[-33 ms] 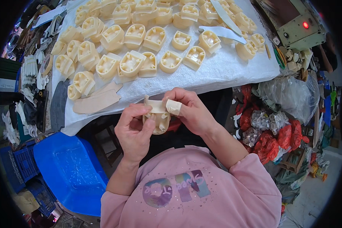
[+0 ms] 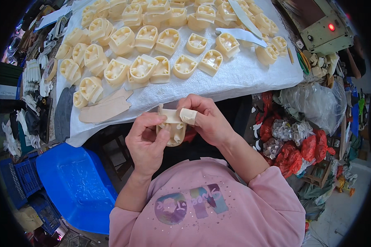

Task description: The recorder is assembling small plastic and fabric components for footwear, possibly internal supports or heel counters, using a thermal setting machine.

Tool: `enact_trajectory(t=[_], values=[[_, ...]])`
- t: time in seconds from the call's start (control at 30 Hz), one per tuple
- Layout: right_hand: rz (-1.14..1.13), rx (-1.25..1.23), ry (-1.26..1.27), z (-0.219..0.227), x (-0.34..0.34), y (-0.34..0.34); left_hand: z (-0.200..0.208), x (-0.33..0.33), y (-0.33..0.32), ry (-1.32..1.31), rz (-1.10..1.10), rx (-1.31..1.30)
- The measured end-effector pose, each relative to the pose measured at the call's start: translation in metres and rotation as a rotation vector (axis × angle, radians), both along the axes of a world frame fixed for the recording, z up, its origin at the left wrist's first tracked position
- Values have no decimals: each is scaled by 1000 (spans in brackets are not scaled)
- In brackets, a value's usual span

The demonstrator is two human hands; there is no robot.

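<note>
Below the table's near edge, I hold a cream, hollow, D-shaped plastic piece (image 2: 178, 138) with small posts inside; it looks like a shoe heel. My left hand (image 2: 146, 140) pinches its left side, thumb over the inner face and fingers on the upper edge. At its upper right my right hand (image 2: 208, 121) grips it with bent fingers. A cream wrap (image 2: 188, 116) covers the right thumb's end. A pale band (image 2: 171, 115) runs along the piece's top side; whether it is a separate strip I cannot tell. The right fingertips are partly hidden.
Many similar cream pieces (image 2: 144, 66) lie on the white-covered table (image 2: 243, 84), with tan flat strips (image 2: 107, 108) at its near left. A blue tub (image 2: 76, 185) stands lower left. Red bags (image 2: 290, 158) and clear plastic (image 2: 317, 99) lie at right, below a box with a red light (image 2: 329, 35).
Both hands and the held piece have shifted very slightly to the right and down. The grip looks the same.
</note>
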State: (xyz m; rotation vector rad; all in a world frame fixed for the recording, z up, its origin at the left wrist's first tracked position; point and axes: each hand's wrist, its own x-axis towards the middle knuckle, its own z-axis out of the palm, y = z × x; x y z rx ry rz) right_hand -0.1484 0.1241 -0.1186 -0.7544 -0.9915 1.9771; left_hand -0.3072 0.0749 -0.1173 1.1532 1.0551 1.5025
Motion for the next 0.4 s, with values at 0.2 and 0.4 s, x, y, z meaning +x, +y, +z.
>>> enact_trajectory(t=[0.2,0.4], values=[[-99,537,-365,-10,-13,3,-3,-20,-5,17,43,-22],[-107,597,-534,-15,12,1,-17,-113,-37,433,741,-156]])
